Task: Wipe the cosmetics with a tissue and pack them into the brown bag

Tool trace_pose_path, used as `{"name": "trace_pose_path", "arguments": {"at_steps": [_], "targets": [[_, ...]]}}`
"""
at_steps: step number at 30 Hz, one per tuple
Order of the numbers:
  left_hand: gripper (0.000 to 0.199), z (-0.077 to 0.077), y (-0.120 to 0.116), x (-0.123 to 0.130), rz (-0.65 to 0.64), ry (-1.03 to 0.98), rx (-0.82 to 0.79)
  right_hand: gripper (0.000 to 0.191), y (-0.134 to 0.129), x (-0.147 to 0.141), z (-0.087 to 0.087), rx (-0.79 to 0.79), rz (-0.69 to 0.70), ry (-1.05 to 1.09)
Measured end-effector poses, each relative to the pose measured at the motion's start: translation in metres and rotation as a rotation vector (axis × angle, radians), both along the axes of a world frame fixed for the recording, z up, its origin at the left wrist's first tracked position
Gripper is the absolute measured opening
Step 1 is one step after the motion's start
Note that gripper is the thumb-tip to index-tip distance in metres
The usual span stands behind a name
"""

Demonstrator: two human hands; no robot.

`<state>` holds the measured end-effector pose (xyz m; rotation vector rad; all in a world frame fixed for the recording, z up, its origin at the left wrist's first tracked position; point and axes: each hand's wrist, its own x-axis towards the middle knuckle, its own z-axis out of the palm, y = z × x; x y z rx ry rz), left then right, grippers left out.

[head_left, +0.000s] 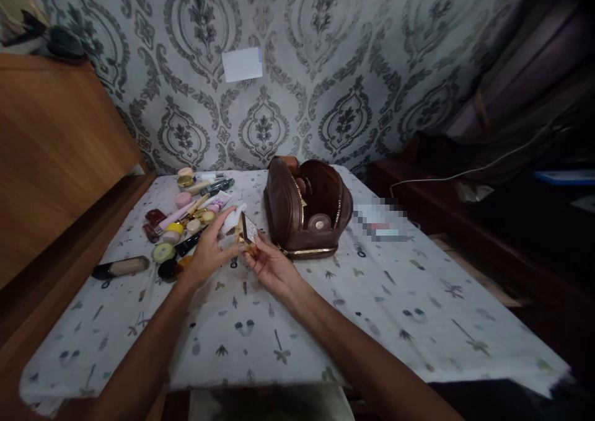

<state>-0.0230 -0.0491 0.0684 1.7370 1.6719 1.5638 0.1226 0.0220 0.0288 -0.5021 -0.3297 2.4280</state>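
Observation:
A small square gold case [248, 230] with a glittery silver face is held up over the table, just left of the brown bag. My right hand [274, 266] grips its lower right side between thumb and fingers. My left hand [209, 250] is closed round a soft white piece [233, 218] that looks like a tissue, pressed near the case's left side; its thumb reaches the gold edge. The brown cosmetic bag [283, 213] stands unzipped beside my right hand, with a few items dimly visible inside. Left of my left hand lie several cosmetics, among them a green-lidded jar [163, 253].
Farther left are a dark-capped tube [121, 267], a yellow-banded jar [173, 232] and a pink round pot [183, 199]. A wooden cabinet [60, 160] borders the left side. Right of the bag lies a blurred-out item [380, 219]. A patterned cloth [372, 346] covers the table.

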Motion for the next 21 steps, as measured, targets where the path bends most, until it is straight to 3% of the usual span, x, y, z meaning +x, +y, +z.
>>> {"name": "trace_pose_path", "arguments": {"at_steps": [4, 8, 13, 18, 21], "targets": [[0.04, 0.002, 0.001, 0.002, 0.071, 0.025, -0.005, 0.022, 0.001, 0.001, -0.002, 0.003, 0.035, 0.014], [0.027, 0.002, 0.002, 0.005, 0.151, -0.003, 0.038, 0.025, 0.005, 0.001, -0.005, 0.011, 0.008, 0.024], [0.027, -0.001, 0.004, 0.002, 0.18, -0.042, 0.032, 0.011, 0.012, 0.002, -0.003, 0.03, 0.021, 0.088], [0.034, -0.002, 0.002, 0.002, 0.184, 0.012, 0.003, 0.011, 0.01, 0.002, 0.0, 0.037, 0.025, 0.108], [0.037, -0.004, 0.001, 0.003, 0.175, 0.119, -0.004, 0.02, 0.008, 0.001, -0.002, 0.106, 0.009, 0.112]]}}
